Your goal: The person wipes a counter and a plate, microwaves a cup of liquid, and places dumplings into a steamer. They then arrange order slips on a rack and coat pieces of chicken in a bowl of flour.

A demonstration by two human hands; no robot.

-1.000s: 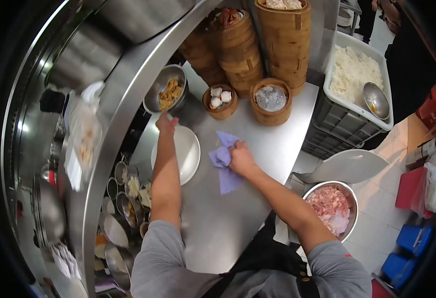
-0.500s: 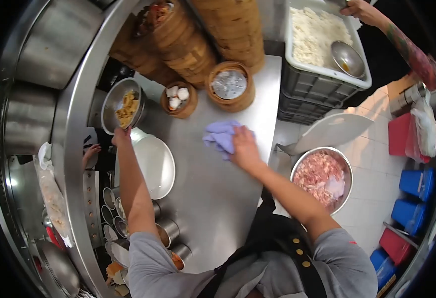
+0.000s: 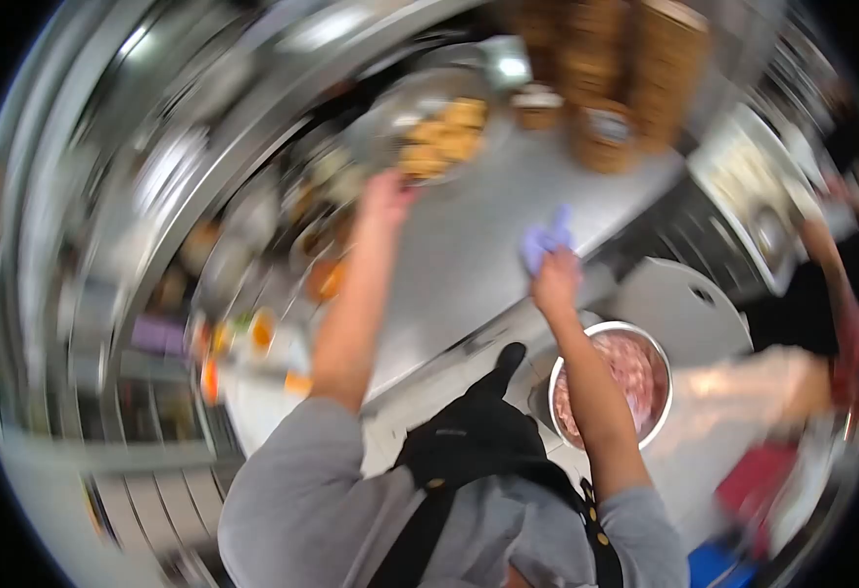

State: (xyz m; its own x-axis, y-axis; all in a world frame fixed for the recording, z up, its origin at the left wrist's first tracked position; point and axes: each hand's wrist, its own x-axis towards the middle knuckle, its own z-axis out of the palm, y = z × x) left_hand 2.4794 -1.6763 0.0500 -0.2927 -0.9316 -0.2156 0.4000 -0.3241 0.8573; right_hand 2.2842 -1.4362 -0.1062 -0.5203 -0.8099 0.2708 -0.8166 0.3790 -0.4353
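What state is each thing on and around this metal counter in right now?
cloth: bunched up, gripped by the right hand on the counter.
bowl of yellow food: filled, left hand at its rim; grip too blurred to tell.
bowl of minced meat: filled, uncovered, beside the counter.
steamer baskets: stacked, blurred.

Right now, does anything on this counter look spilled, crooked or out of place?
Nothing plainly stands out, though the picture is badly blurred. The right hand is on a purple cloth on the steel counter, the left hand is at a metal bowl of yellowish food, and no spill shows.
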